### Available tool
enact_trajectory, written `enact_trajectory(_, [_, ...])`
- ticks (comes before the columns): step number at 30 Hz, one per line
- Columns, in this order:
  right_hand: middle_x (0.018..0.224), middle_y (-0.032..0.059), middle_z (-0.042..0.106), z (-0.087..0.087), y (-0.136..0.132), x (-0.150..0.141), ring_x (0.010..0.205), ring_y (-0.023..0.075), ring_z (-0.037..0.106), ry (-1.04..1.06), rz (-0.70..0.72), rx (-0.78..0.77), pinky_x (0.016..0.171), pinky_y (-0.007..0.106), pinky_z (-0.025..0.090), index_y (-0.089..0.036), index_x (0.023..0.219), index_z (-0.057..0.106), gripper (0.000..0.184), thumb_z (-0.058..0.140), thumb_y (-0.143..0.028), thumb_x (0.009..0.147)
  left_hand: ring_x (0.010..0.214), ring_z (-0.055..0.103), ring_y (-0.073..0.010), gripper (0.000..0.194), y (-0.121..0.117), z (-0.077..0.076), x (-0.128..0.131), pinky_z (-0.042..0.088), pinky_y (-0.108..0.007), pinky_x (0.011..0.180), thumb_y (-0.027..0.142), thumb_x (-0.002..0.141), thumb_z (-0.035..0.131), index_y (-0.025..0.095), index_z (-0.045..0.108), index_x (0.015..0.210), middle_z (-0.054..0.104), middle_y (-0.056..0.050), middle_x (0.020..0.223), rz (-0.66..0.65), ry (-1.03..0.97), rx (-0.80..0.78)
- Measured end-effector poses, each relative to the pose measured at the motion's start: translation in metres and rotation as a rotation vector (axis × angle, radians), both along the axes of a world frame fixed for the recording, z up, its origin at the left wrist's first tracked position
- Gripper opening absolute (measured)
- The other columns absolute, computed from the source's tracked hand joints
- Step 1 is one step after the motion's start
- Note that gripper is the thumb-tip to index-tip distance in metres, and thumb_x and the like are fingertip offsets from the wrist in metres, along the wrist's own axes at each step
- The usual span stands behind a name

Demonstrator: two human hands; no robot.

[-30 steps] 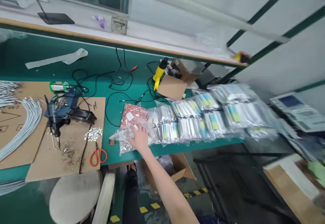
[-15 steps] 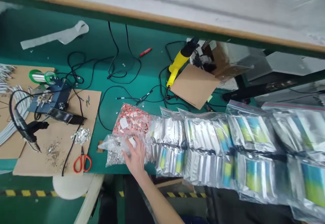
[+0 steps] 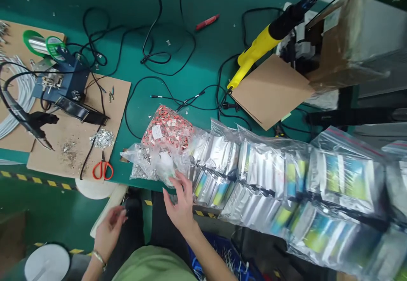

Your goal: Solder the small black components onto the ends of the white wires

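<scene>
Green workbench (image 3: 211, 62) (striped floor (image 3: 57, 211) below), plastic bags (image 3: 164, 162) atop

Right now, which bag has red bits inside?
The red bag, just behind the silvery bag; the packet bags to its right look silver, blue and yellow.

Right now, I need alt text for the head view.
A person's right hand is at a clear bag near the edge of a green bench, the left hand apart from both. A bag of red-and-white parts lies behind, bagged silver packets to the right, red-handled scissors to the left.
</scene>
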State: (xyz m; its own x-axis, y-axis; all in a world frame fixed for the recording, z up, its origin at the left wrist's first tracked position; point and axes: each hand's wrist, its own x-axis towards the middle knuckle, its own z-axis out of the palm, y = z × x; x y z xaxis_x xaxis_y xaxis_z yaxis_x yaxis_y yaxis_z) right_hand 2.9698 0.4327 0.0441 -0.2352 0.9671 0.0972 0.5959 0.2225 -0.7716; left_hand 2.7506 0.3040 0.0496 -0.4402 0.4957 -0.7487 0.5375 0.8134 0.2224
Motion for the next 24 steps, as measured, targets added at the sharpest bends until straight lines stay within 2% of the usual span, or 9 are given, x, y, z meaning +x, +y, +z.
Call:
enact_trajectory(3, [0.161, 0.0225, 0.044, 0.006, 0.023, -0.007, 0.127, 0.0344, 0.066, -0.053, -0.028, -0.14, 0.08, 0.043, 0.068, -0.023, 0.161, 0.037, 0.072, 0.069, -0.033, 0.098, 0.097, 0.077, -0.032, 0.072, 0.057, 0.012, -0.008, 0.062, -0.045, 0.094, 0.072, 0.09, 0.046, 0.016, 0.053, 0.136, 0.076, -0.011, 0.1, 0.042, 0.052, 0.243])
enact_trajectory(6, [0.171, 0.0239, 0.03, 0.01, 0.053, -0.018, 0.104, 0.0349, 0.076, -0.167, -0.052, -0.298, 0.06, 0.04, 0.064, -0.024, 0.171, 0.012, 0.101, 0.073, -0.042, 0.092, 0.101, 0.074, -0.0279, 0.084, 0.121, 0.016, -0.011, 0.062, -0.042, 0.092, 0.065, 0.087, 0.063, 0.018, 0.041, 0.153, 0.06, -0.018, 0.142, -0.017, 0.074, 0.424])
enact_trajectory(8, [0.172, 0.0235, 0.03, 0.009, 0.068, -0.021, 0.093, 0.0338, 0.077, -0.22, -0.045, -0.329, 0.058, 0.042, 0.062, -0.026, 0.172, 0.005, 0.107, 0.074, -0.041, 0.091, 0.093, 0.074, -0.0242, 0.089, 0.154, 0.01, -0.009, 0.063, -0.041, 0.084, 0.054, 0.085, 0.068, 0.021, 0.034, 0.16, 0.043, -0.02, 0.16, -0.061, 0.075, 0.465])
enact_trajectory(10, [0.172, 0.0225, 0.032, 0.005, 0.075, -0.022, 0.093, 0.0353, 0.077, -0.248, -0.008, -0.317, 0.061, 0.043, 0.062, -0.027, 0.172, 0.005, 0.108, 0.073, -0.036, 0.09, 0.083, 0.073, -0.0221, 0.091, 0.174, -0.002, -0.006, 0.062, -0.042, 0.079, 0.044, 0.083, 0.071, 0.022, 0.032, 0.163, 0.04, -0.02, 0.161, -0.088, 0.076, 0.459])
enact_trajectory(12, [0.169, 0.022, 0.038, -0.002, 0.075, -0.024, 0.094, 0.0363, 0.077, -0.269, 0.037, -0.33, 0.062, 0.043, 0.061, -0.026, 0.172, 0.007, 0.107, 0.074, -0.032, 0.088, 0.088, 0.072, -0.0258, 0.088, 0.181, -0.016, -0.003, 0.06, -0.044, 0.083, 0.037, 0.08, 0.073, 0.017, 0.04, 0.158, 0.052, -0.02, 0.149, -0.086, 0.09, 0.437])
enact_trajectory(14, [0.162, 0.0235, 0.047, -0.011, 0.072, -0.027, 0.093, 0.0362, 0.077, -0.281, 0.06, -0.38, 0.062, 0.042, 0.06, -0.024, 0.171, 0.014, 0.106, 0.076, -0.027, 0.085, 0.097, 0.069, -0.0284, 0.072, 0.181, -0.029, 0.0, 0.058, -0.045, 0.089, 0.034, 0.079, 0.075, 0.012, 0.054, 0.143, 0.064, -0.016, 0.123, -0.052, 0.114, 0.421])
enact_trajectory(17, [0.144, 0.0235, 0.059, -0.02, 0.062, -0.032, 0.097, 0.0371, 0.075, -0.239, 0.039, -0.427, 0.07, 0.044, 0.06, -0.02, 0.162, 0.037, 0.088, 0.075, -0.022, 0.082, 0.079, 0.062, -0.0197, 0.034, 0.174, -0.034, 0.01, 0.055, -0.039, 0.081, 0.035, 0.087, 0.073, 0.014, 0.064, 0.111, 0.062, -0.003, 0.088, 0.023, 0.128, 0.437])
enact_trajectory(20, [0.126, 0.0183, 0.063, -0.016, 0.045, -0.029, 0.097, 0.0328, 0.072, -0.169, 0.005, -0.418, 0.079, 0.046, 0.061, -0.018, 0.141, 0.055, 0.053, 0.066, -0.021, 0.09, 0.064, 0.052, -0.0136, 0.019, 0.164, -0.021, 0.031, 0.049, -0.031, 0.069, 0.035, 0.094, 0.066, 0.016, 0.063, 0.099, 0.058, 0.001, 0.08, 0.064, 0.087, 0.528])
enact_trajectory(24, [0.113, 0.0116, 0.063, -0.001, 0.012, -0.02, 0.099, 0.026, 0.069, -0.065, -0.02, -0.385, 0.084, 0.042, 0.061, -0.019, 0.126, 0.054, 0.027, 0.055, -0.02, 0.099, 0.066, 0.054, -0.0155, 0.017, 0.142, 0.007, 0.067, 0.048, -0.029, 0.065, 0.033, 0.098, 0.056, 0.019, 0.065, 0.095, 0.06, -0.002, 0.084, 0.074, -0.033, 0.646])
